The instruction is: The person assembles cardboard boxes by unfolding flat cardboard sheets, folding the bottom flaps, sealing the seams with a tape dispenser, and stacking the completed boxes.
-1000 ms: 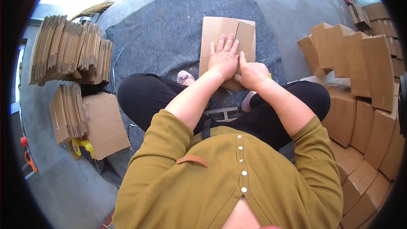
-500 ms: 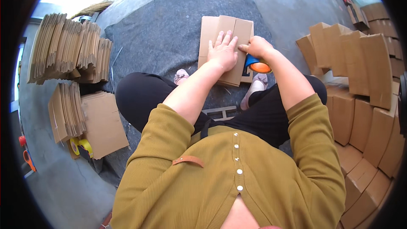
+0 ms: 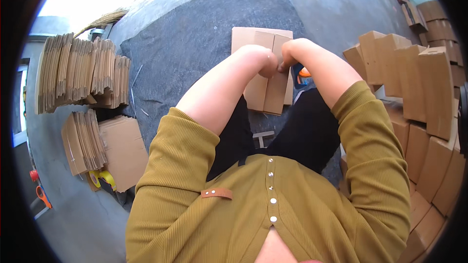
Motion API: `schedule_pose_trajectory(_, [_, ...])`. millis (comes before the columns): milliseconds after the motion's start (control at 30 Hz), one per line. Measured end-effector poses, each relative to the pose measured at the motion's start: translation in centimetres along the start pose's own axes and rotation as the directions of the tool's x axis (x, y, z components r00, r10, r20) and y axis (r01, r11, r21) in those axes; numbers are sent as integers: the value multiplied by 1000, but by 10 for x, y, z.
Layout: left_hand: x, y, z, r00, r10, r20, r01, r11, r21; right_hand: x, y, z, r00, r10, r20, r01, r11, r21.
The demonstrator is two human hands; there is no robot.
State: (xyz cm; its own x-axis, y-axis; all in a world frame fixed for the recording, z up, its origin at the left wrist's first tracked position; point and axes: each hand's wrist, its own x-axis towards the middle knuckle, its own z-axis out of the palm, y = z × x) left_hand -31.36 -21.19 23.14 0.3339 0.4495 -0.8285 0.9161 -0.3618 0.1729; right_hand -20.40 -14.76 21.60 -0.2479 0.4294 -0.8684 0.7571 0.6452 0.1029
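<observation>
In front of me a brown cardboard box (image 3: 265, 95) lies with its two flaps meeting along a lengthwise seam. My left hand (image 3: 269, 65) bends down over the seam, fingers curled and mostly hidden behind the wrist. Close beside it, my right hand (image 3: 287, 53) is also closed, its fingertips pointing down at the seam. Whatever either hand pinches is too small or too covered to make out. A blue and orange tape dispenser (image 3: 299, 81) is at the right side of the box, partly behind my right forearm and apart from the hand.
Flattened cartons (image 3: 78, 68) stand in a bundle at the left, above another cardboard stack (image 3: 122, 148) with yellow tape rolls (image 3: 106, 180). Made-up boxes (image 3: 404, 73) are piled at the right. A dark mat (image 3: 185, 43) covers the floor, and a broom (image 3: 105, 19) lies far left.
My left hand has gone from lying flat on the flaps to curled at the seam. My right hand has let go of the tape dispenser and joined it. My knees have drawn closer together.
</observation>
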Motion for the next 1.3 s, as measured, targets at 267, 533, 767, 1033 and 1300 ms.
schedule_pose_trajectory(267, [-12,31,-30,999,44,-4,-44,995,84,-7,13,1,996,-40,-75,43,999,33])
schedule_pose_trajectory(533, [-23,9,4,982,109,-155,-51,940,337,-16,35,24,916,157,-368,25,896,443])
schedule_pose_trajectory(767, [-27,8,-1,995,85,-53,-67,960,272,1,40,18,833,188,-520,103,871,479])
schedule_pose_trajectory(1033, [-47,3,20,999,12,-47,-3,982,189,1,25,-3,894,110,-435,51,938,342])
schedule_pose_trajectory(1300, [-73,28,73,961,-137,-241,100,982,-161,-3,19,15,876,167,-452,46,904,424])
